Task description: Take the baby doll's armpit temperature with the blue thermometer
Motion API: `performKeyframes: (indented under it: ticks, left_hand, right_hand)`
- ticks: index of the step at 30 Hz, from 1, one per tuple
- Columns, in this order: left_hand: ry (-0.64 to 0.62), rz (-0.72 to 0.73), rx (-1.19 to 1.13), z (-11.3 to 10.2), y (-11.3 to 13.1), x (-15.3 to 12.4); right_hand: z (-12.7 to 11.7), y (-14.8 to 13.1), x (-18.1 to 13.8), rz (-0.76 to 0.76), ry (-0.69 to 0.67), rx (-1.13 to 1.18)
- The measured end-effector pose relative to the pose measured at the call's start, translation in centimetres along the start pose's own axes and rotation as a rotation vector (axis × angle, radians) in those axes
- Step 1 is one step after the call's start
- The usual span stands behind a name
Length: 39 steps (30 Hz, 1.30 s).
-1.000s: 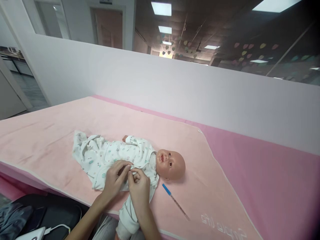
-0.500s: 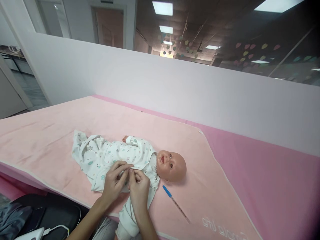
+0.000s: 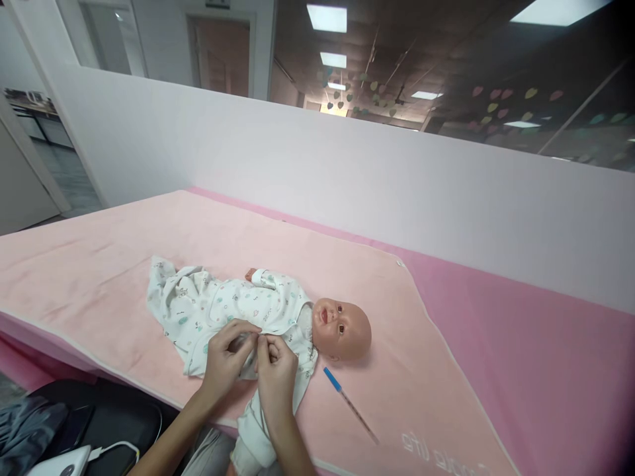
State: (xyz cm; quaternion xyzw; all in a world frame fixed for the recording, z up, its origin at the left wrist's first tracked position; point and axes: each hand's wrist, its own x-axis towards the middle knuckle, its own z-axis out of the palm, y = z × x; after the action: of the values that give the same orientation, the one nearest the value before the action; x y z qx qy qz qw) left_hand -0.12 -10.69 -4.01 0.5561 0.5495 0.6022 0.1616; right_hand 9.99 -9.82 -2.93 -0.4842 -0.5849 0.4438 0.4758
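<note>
A baby doll [image 3: 342, 330] lies on its back across the pink blanket, its head to the right. It wears a white printed baby outfit [image 3: 243, 297] whose front edge runs under my fingers. My left hand [image 3: 231, 350] pinches that edge at the chest, thumb and fingertips together. Right beside it, my right hand [image 3: 276, 360] pinches the same cloth, its fingertips nearly touching the left ones. Whatever small fastening may lie between the fingertips is hidden. One sleeve [image 3: 254, 430] of the outfit hangs toward me under my right forearm.
On the pink blanket [image 3: 421, 377] right of the doll lies a thin stick with a blue cap [image 3: 332, 379]. A white wall [image 3: 317, 172] rises behind the table. At lower left, a black chair [image 3: 124, 410] holds a white device [image 3: 62, 463] with a cable.
My left fingers have bent a little more and shifted slightly at the cloth edge. The right hand stays in its pinch, and the doll lies as before.
</note>
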Motion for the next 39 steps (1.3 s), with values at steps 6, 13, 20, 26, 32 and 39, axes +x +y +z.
performKeyframes:
  ticks: [6, 13, 20, 26, 32, 39]
  left_hand:
    - [-0.012, -0.015, -0.003, 0.0, 0.0, -0.1]
    - [-0.104, 0.011, 0.016, -0.5, 0.2, -0.1]
    - [-0.202, 0.117, 0.223, -1.8, 1.7, -1.1]
    - [-0.173, 0.183, 0.52, -4.9, 1.0, -0.5]
    - [-0.251, 0.2, 0.614, -6.0, 0.2, 0.5]
    - [-0.226, 0.247, 0.66, -5.6, 0.6, 0.7]
  right_hand:
    - [-0.2, -0.1, -0.3, -0.047, -0.017, -0.009]
    - [-0.2, 0.0, -0.3, -0.072, -0.015, 0.001]
    - [-0.2, 0.6, -0.3, -0.048, 0.001, 0.068]
    - [-0.4, 0.4, -0.4, -0.001, -0.015, 0.148]
    - [-0.6, 0.2, -0.5, 0.012, -0.034, 0.184]
    - [-0.5, 0.4, -0.5, -0.015, -0.051, 0.171]
